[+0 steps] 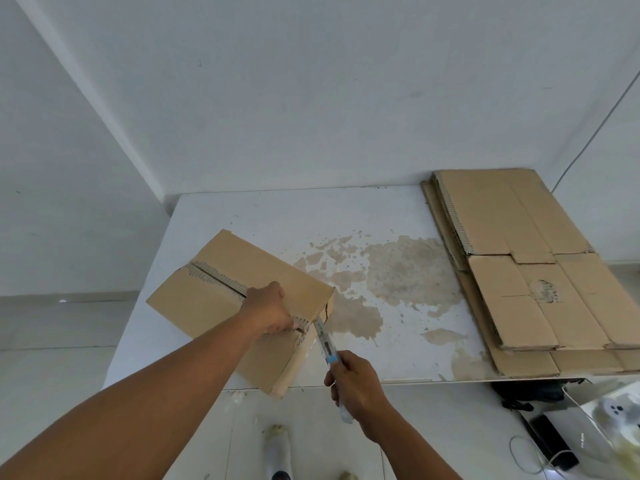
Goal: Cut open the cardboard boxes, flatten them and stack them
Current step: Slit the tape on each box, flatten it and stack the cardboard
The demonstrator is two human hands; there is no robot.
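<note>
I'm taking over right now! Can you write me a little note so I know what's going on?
Left hand: fingers grip the box at its near edge, steadying it on the front left of the table.
Right hand: holds the knife, blade at the box's near right corner.
Done: a flattened cardboard stack lies on the table's right side.
Left: finish cutting this box, flatten it, add it to the stack.
</note>
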